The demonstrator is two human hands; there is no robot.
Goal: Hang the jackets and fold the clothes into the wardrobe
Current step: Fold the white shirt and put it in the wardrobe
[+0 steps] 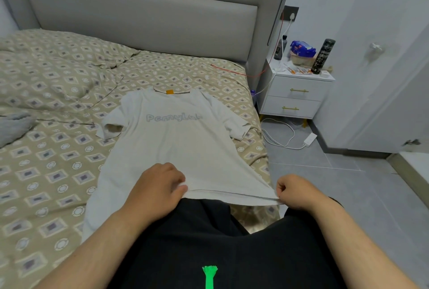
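Head view: the left hand [160,186] grips the hem of the white T-shirt [176,144] with curled fingers. The right hand [294,192] pinches the same hem at its right corner, so the hem runs taut between the two hands. The T-shirt lies face up and spread out on the bed [46,172], collar toward the headboard [139,17], both sleeves out to the sides. Judged status: the garment is laid out for folding, no fold is made yet, and stowing it in the wardrobe remains (no wardrobe, hanger or jacket can be identified in view). A grey item [14,126] lies at the left edge of the bed, well apart from the T-shirt; whether it is further clothing cannot be told. A red cable [232,71] crosses the far right corner of the bed toward the nightstand [299,93], apart from the T-shirt. A white power strip [310,139] with its cord lies on the floor beside the bed, a possible trip point.
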